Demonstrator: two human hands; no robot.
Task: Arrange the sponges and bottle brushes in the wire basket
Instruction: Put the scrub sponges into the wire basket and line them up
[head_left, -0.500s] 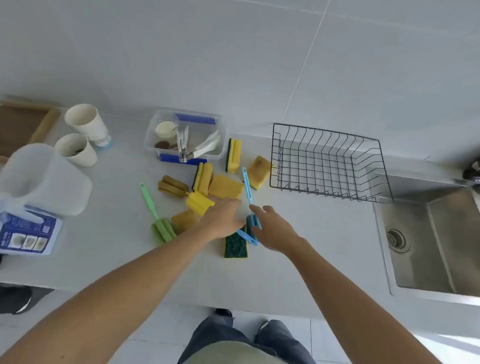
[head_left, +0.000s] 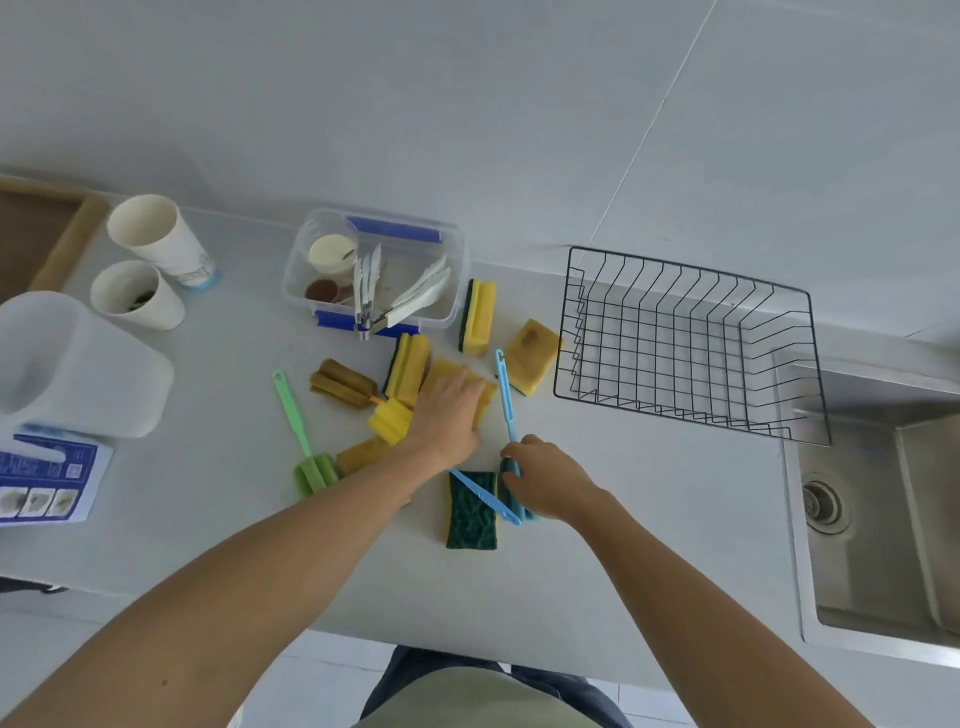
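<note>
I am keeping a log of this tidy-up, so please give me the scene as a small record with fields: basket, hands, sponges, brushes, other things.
basket: wire basket, empty, on the counter beside the sink
left hand: left hand flat on a yellow sponge
right hand: right hand at the head of a blue brush
sponges: several, all loose on the counter
brushes: green brush; second blue brush lying across a green-topped sponge
other: two paper cups, clear box
</note>
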